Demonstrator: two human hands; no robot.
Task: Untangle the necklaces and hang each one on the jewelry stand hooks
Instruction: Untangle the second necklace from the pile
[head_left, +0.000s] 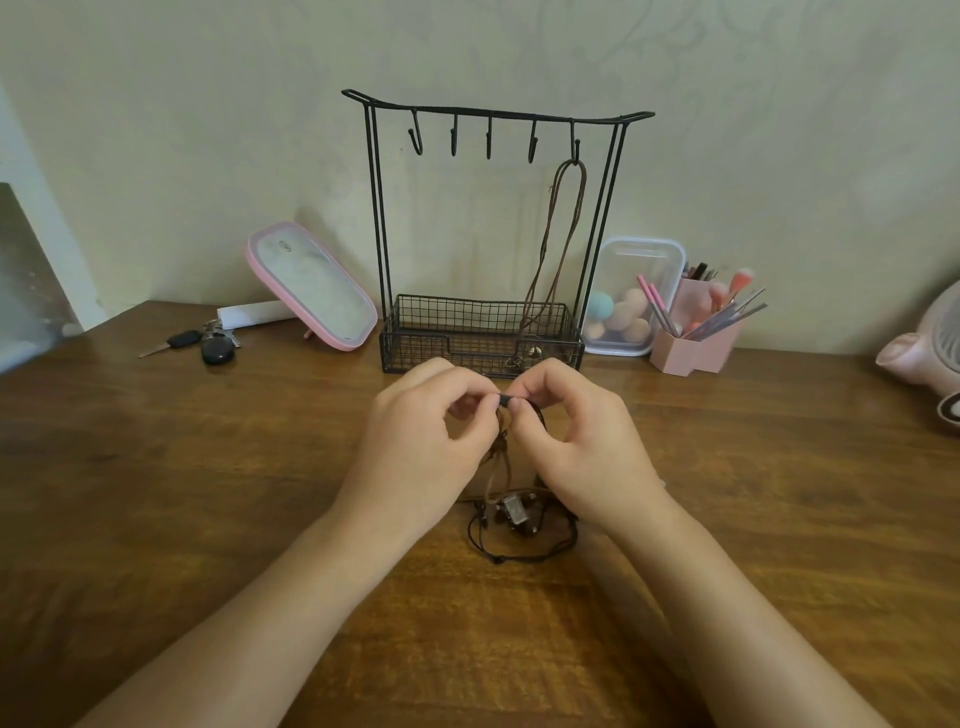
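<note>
Left hand (421, 447) and right hand (582, 441) each pinch the tangled necklaces (511, 512) at frame centre, over the bench (208, 467), below the jewelry stand (441, 322).

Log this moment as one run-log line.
stage: untangling | left hand: pinches tangled brown cord necklaces | right hand: pinches same tangle | black wire jewelry stand: one brown cord necklace hung, rightmost hook

The cord (506, 401) vanishes behind the fingers of the left hand (415, 452) and right hand (582, 447). Below them, the tangled necklaces (511, 514) slip under the right hand; their pendants are too small to tell.
</note>
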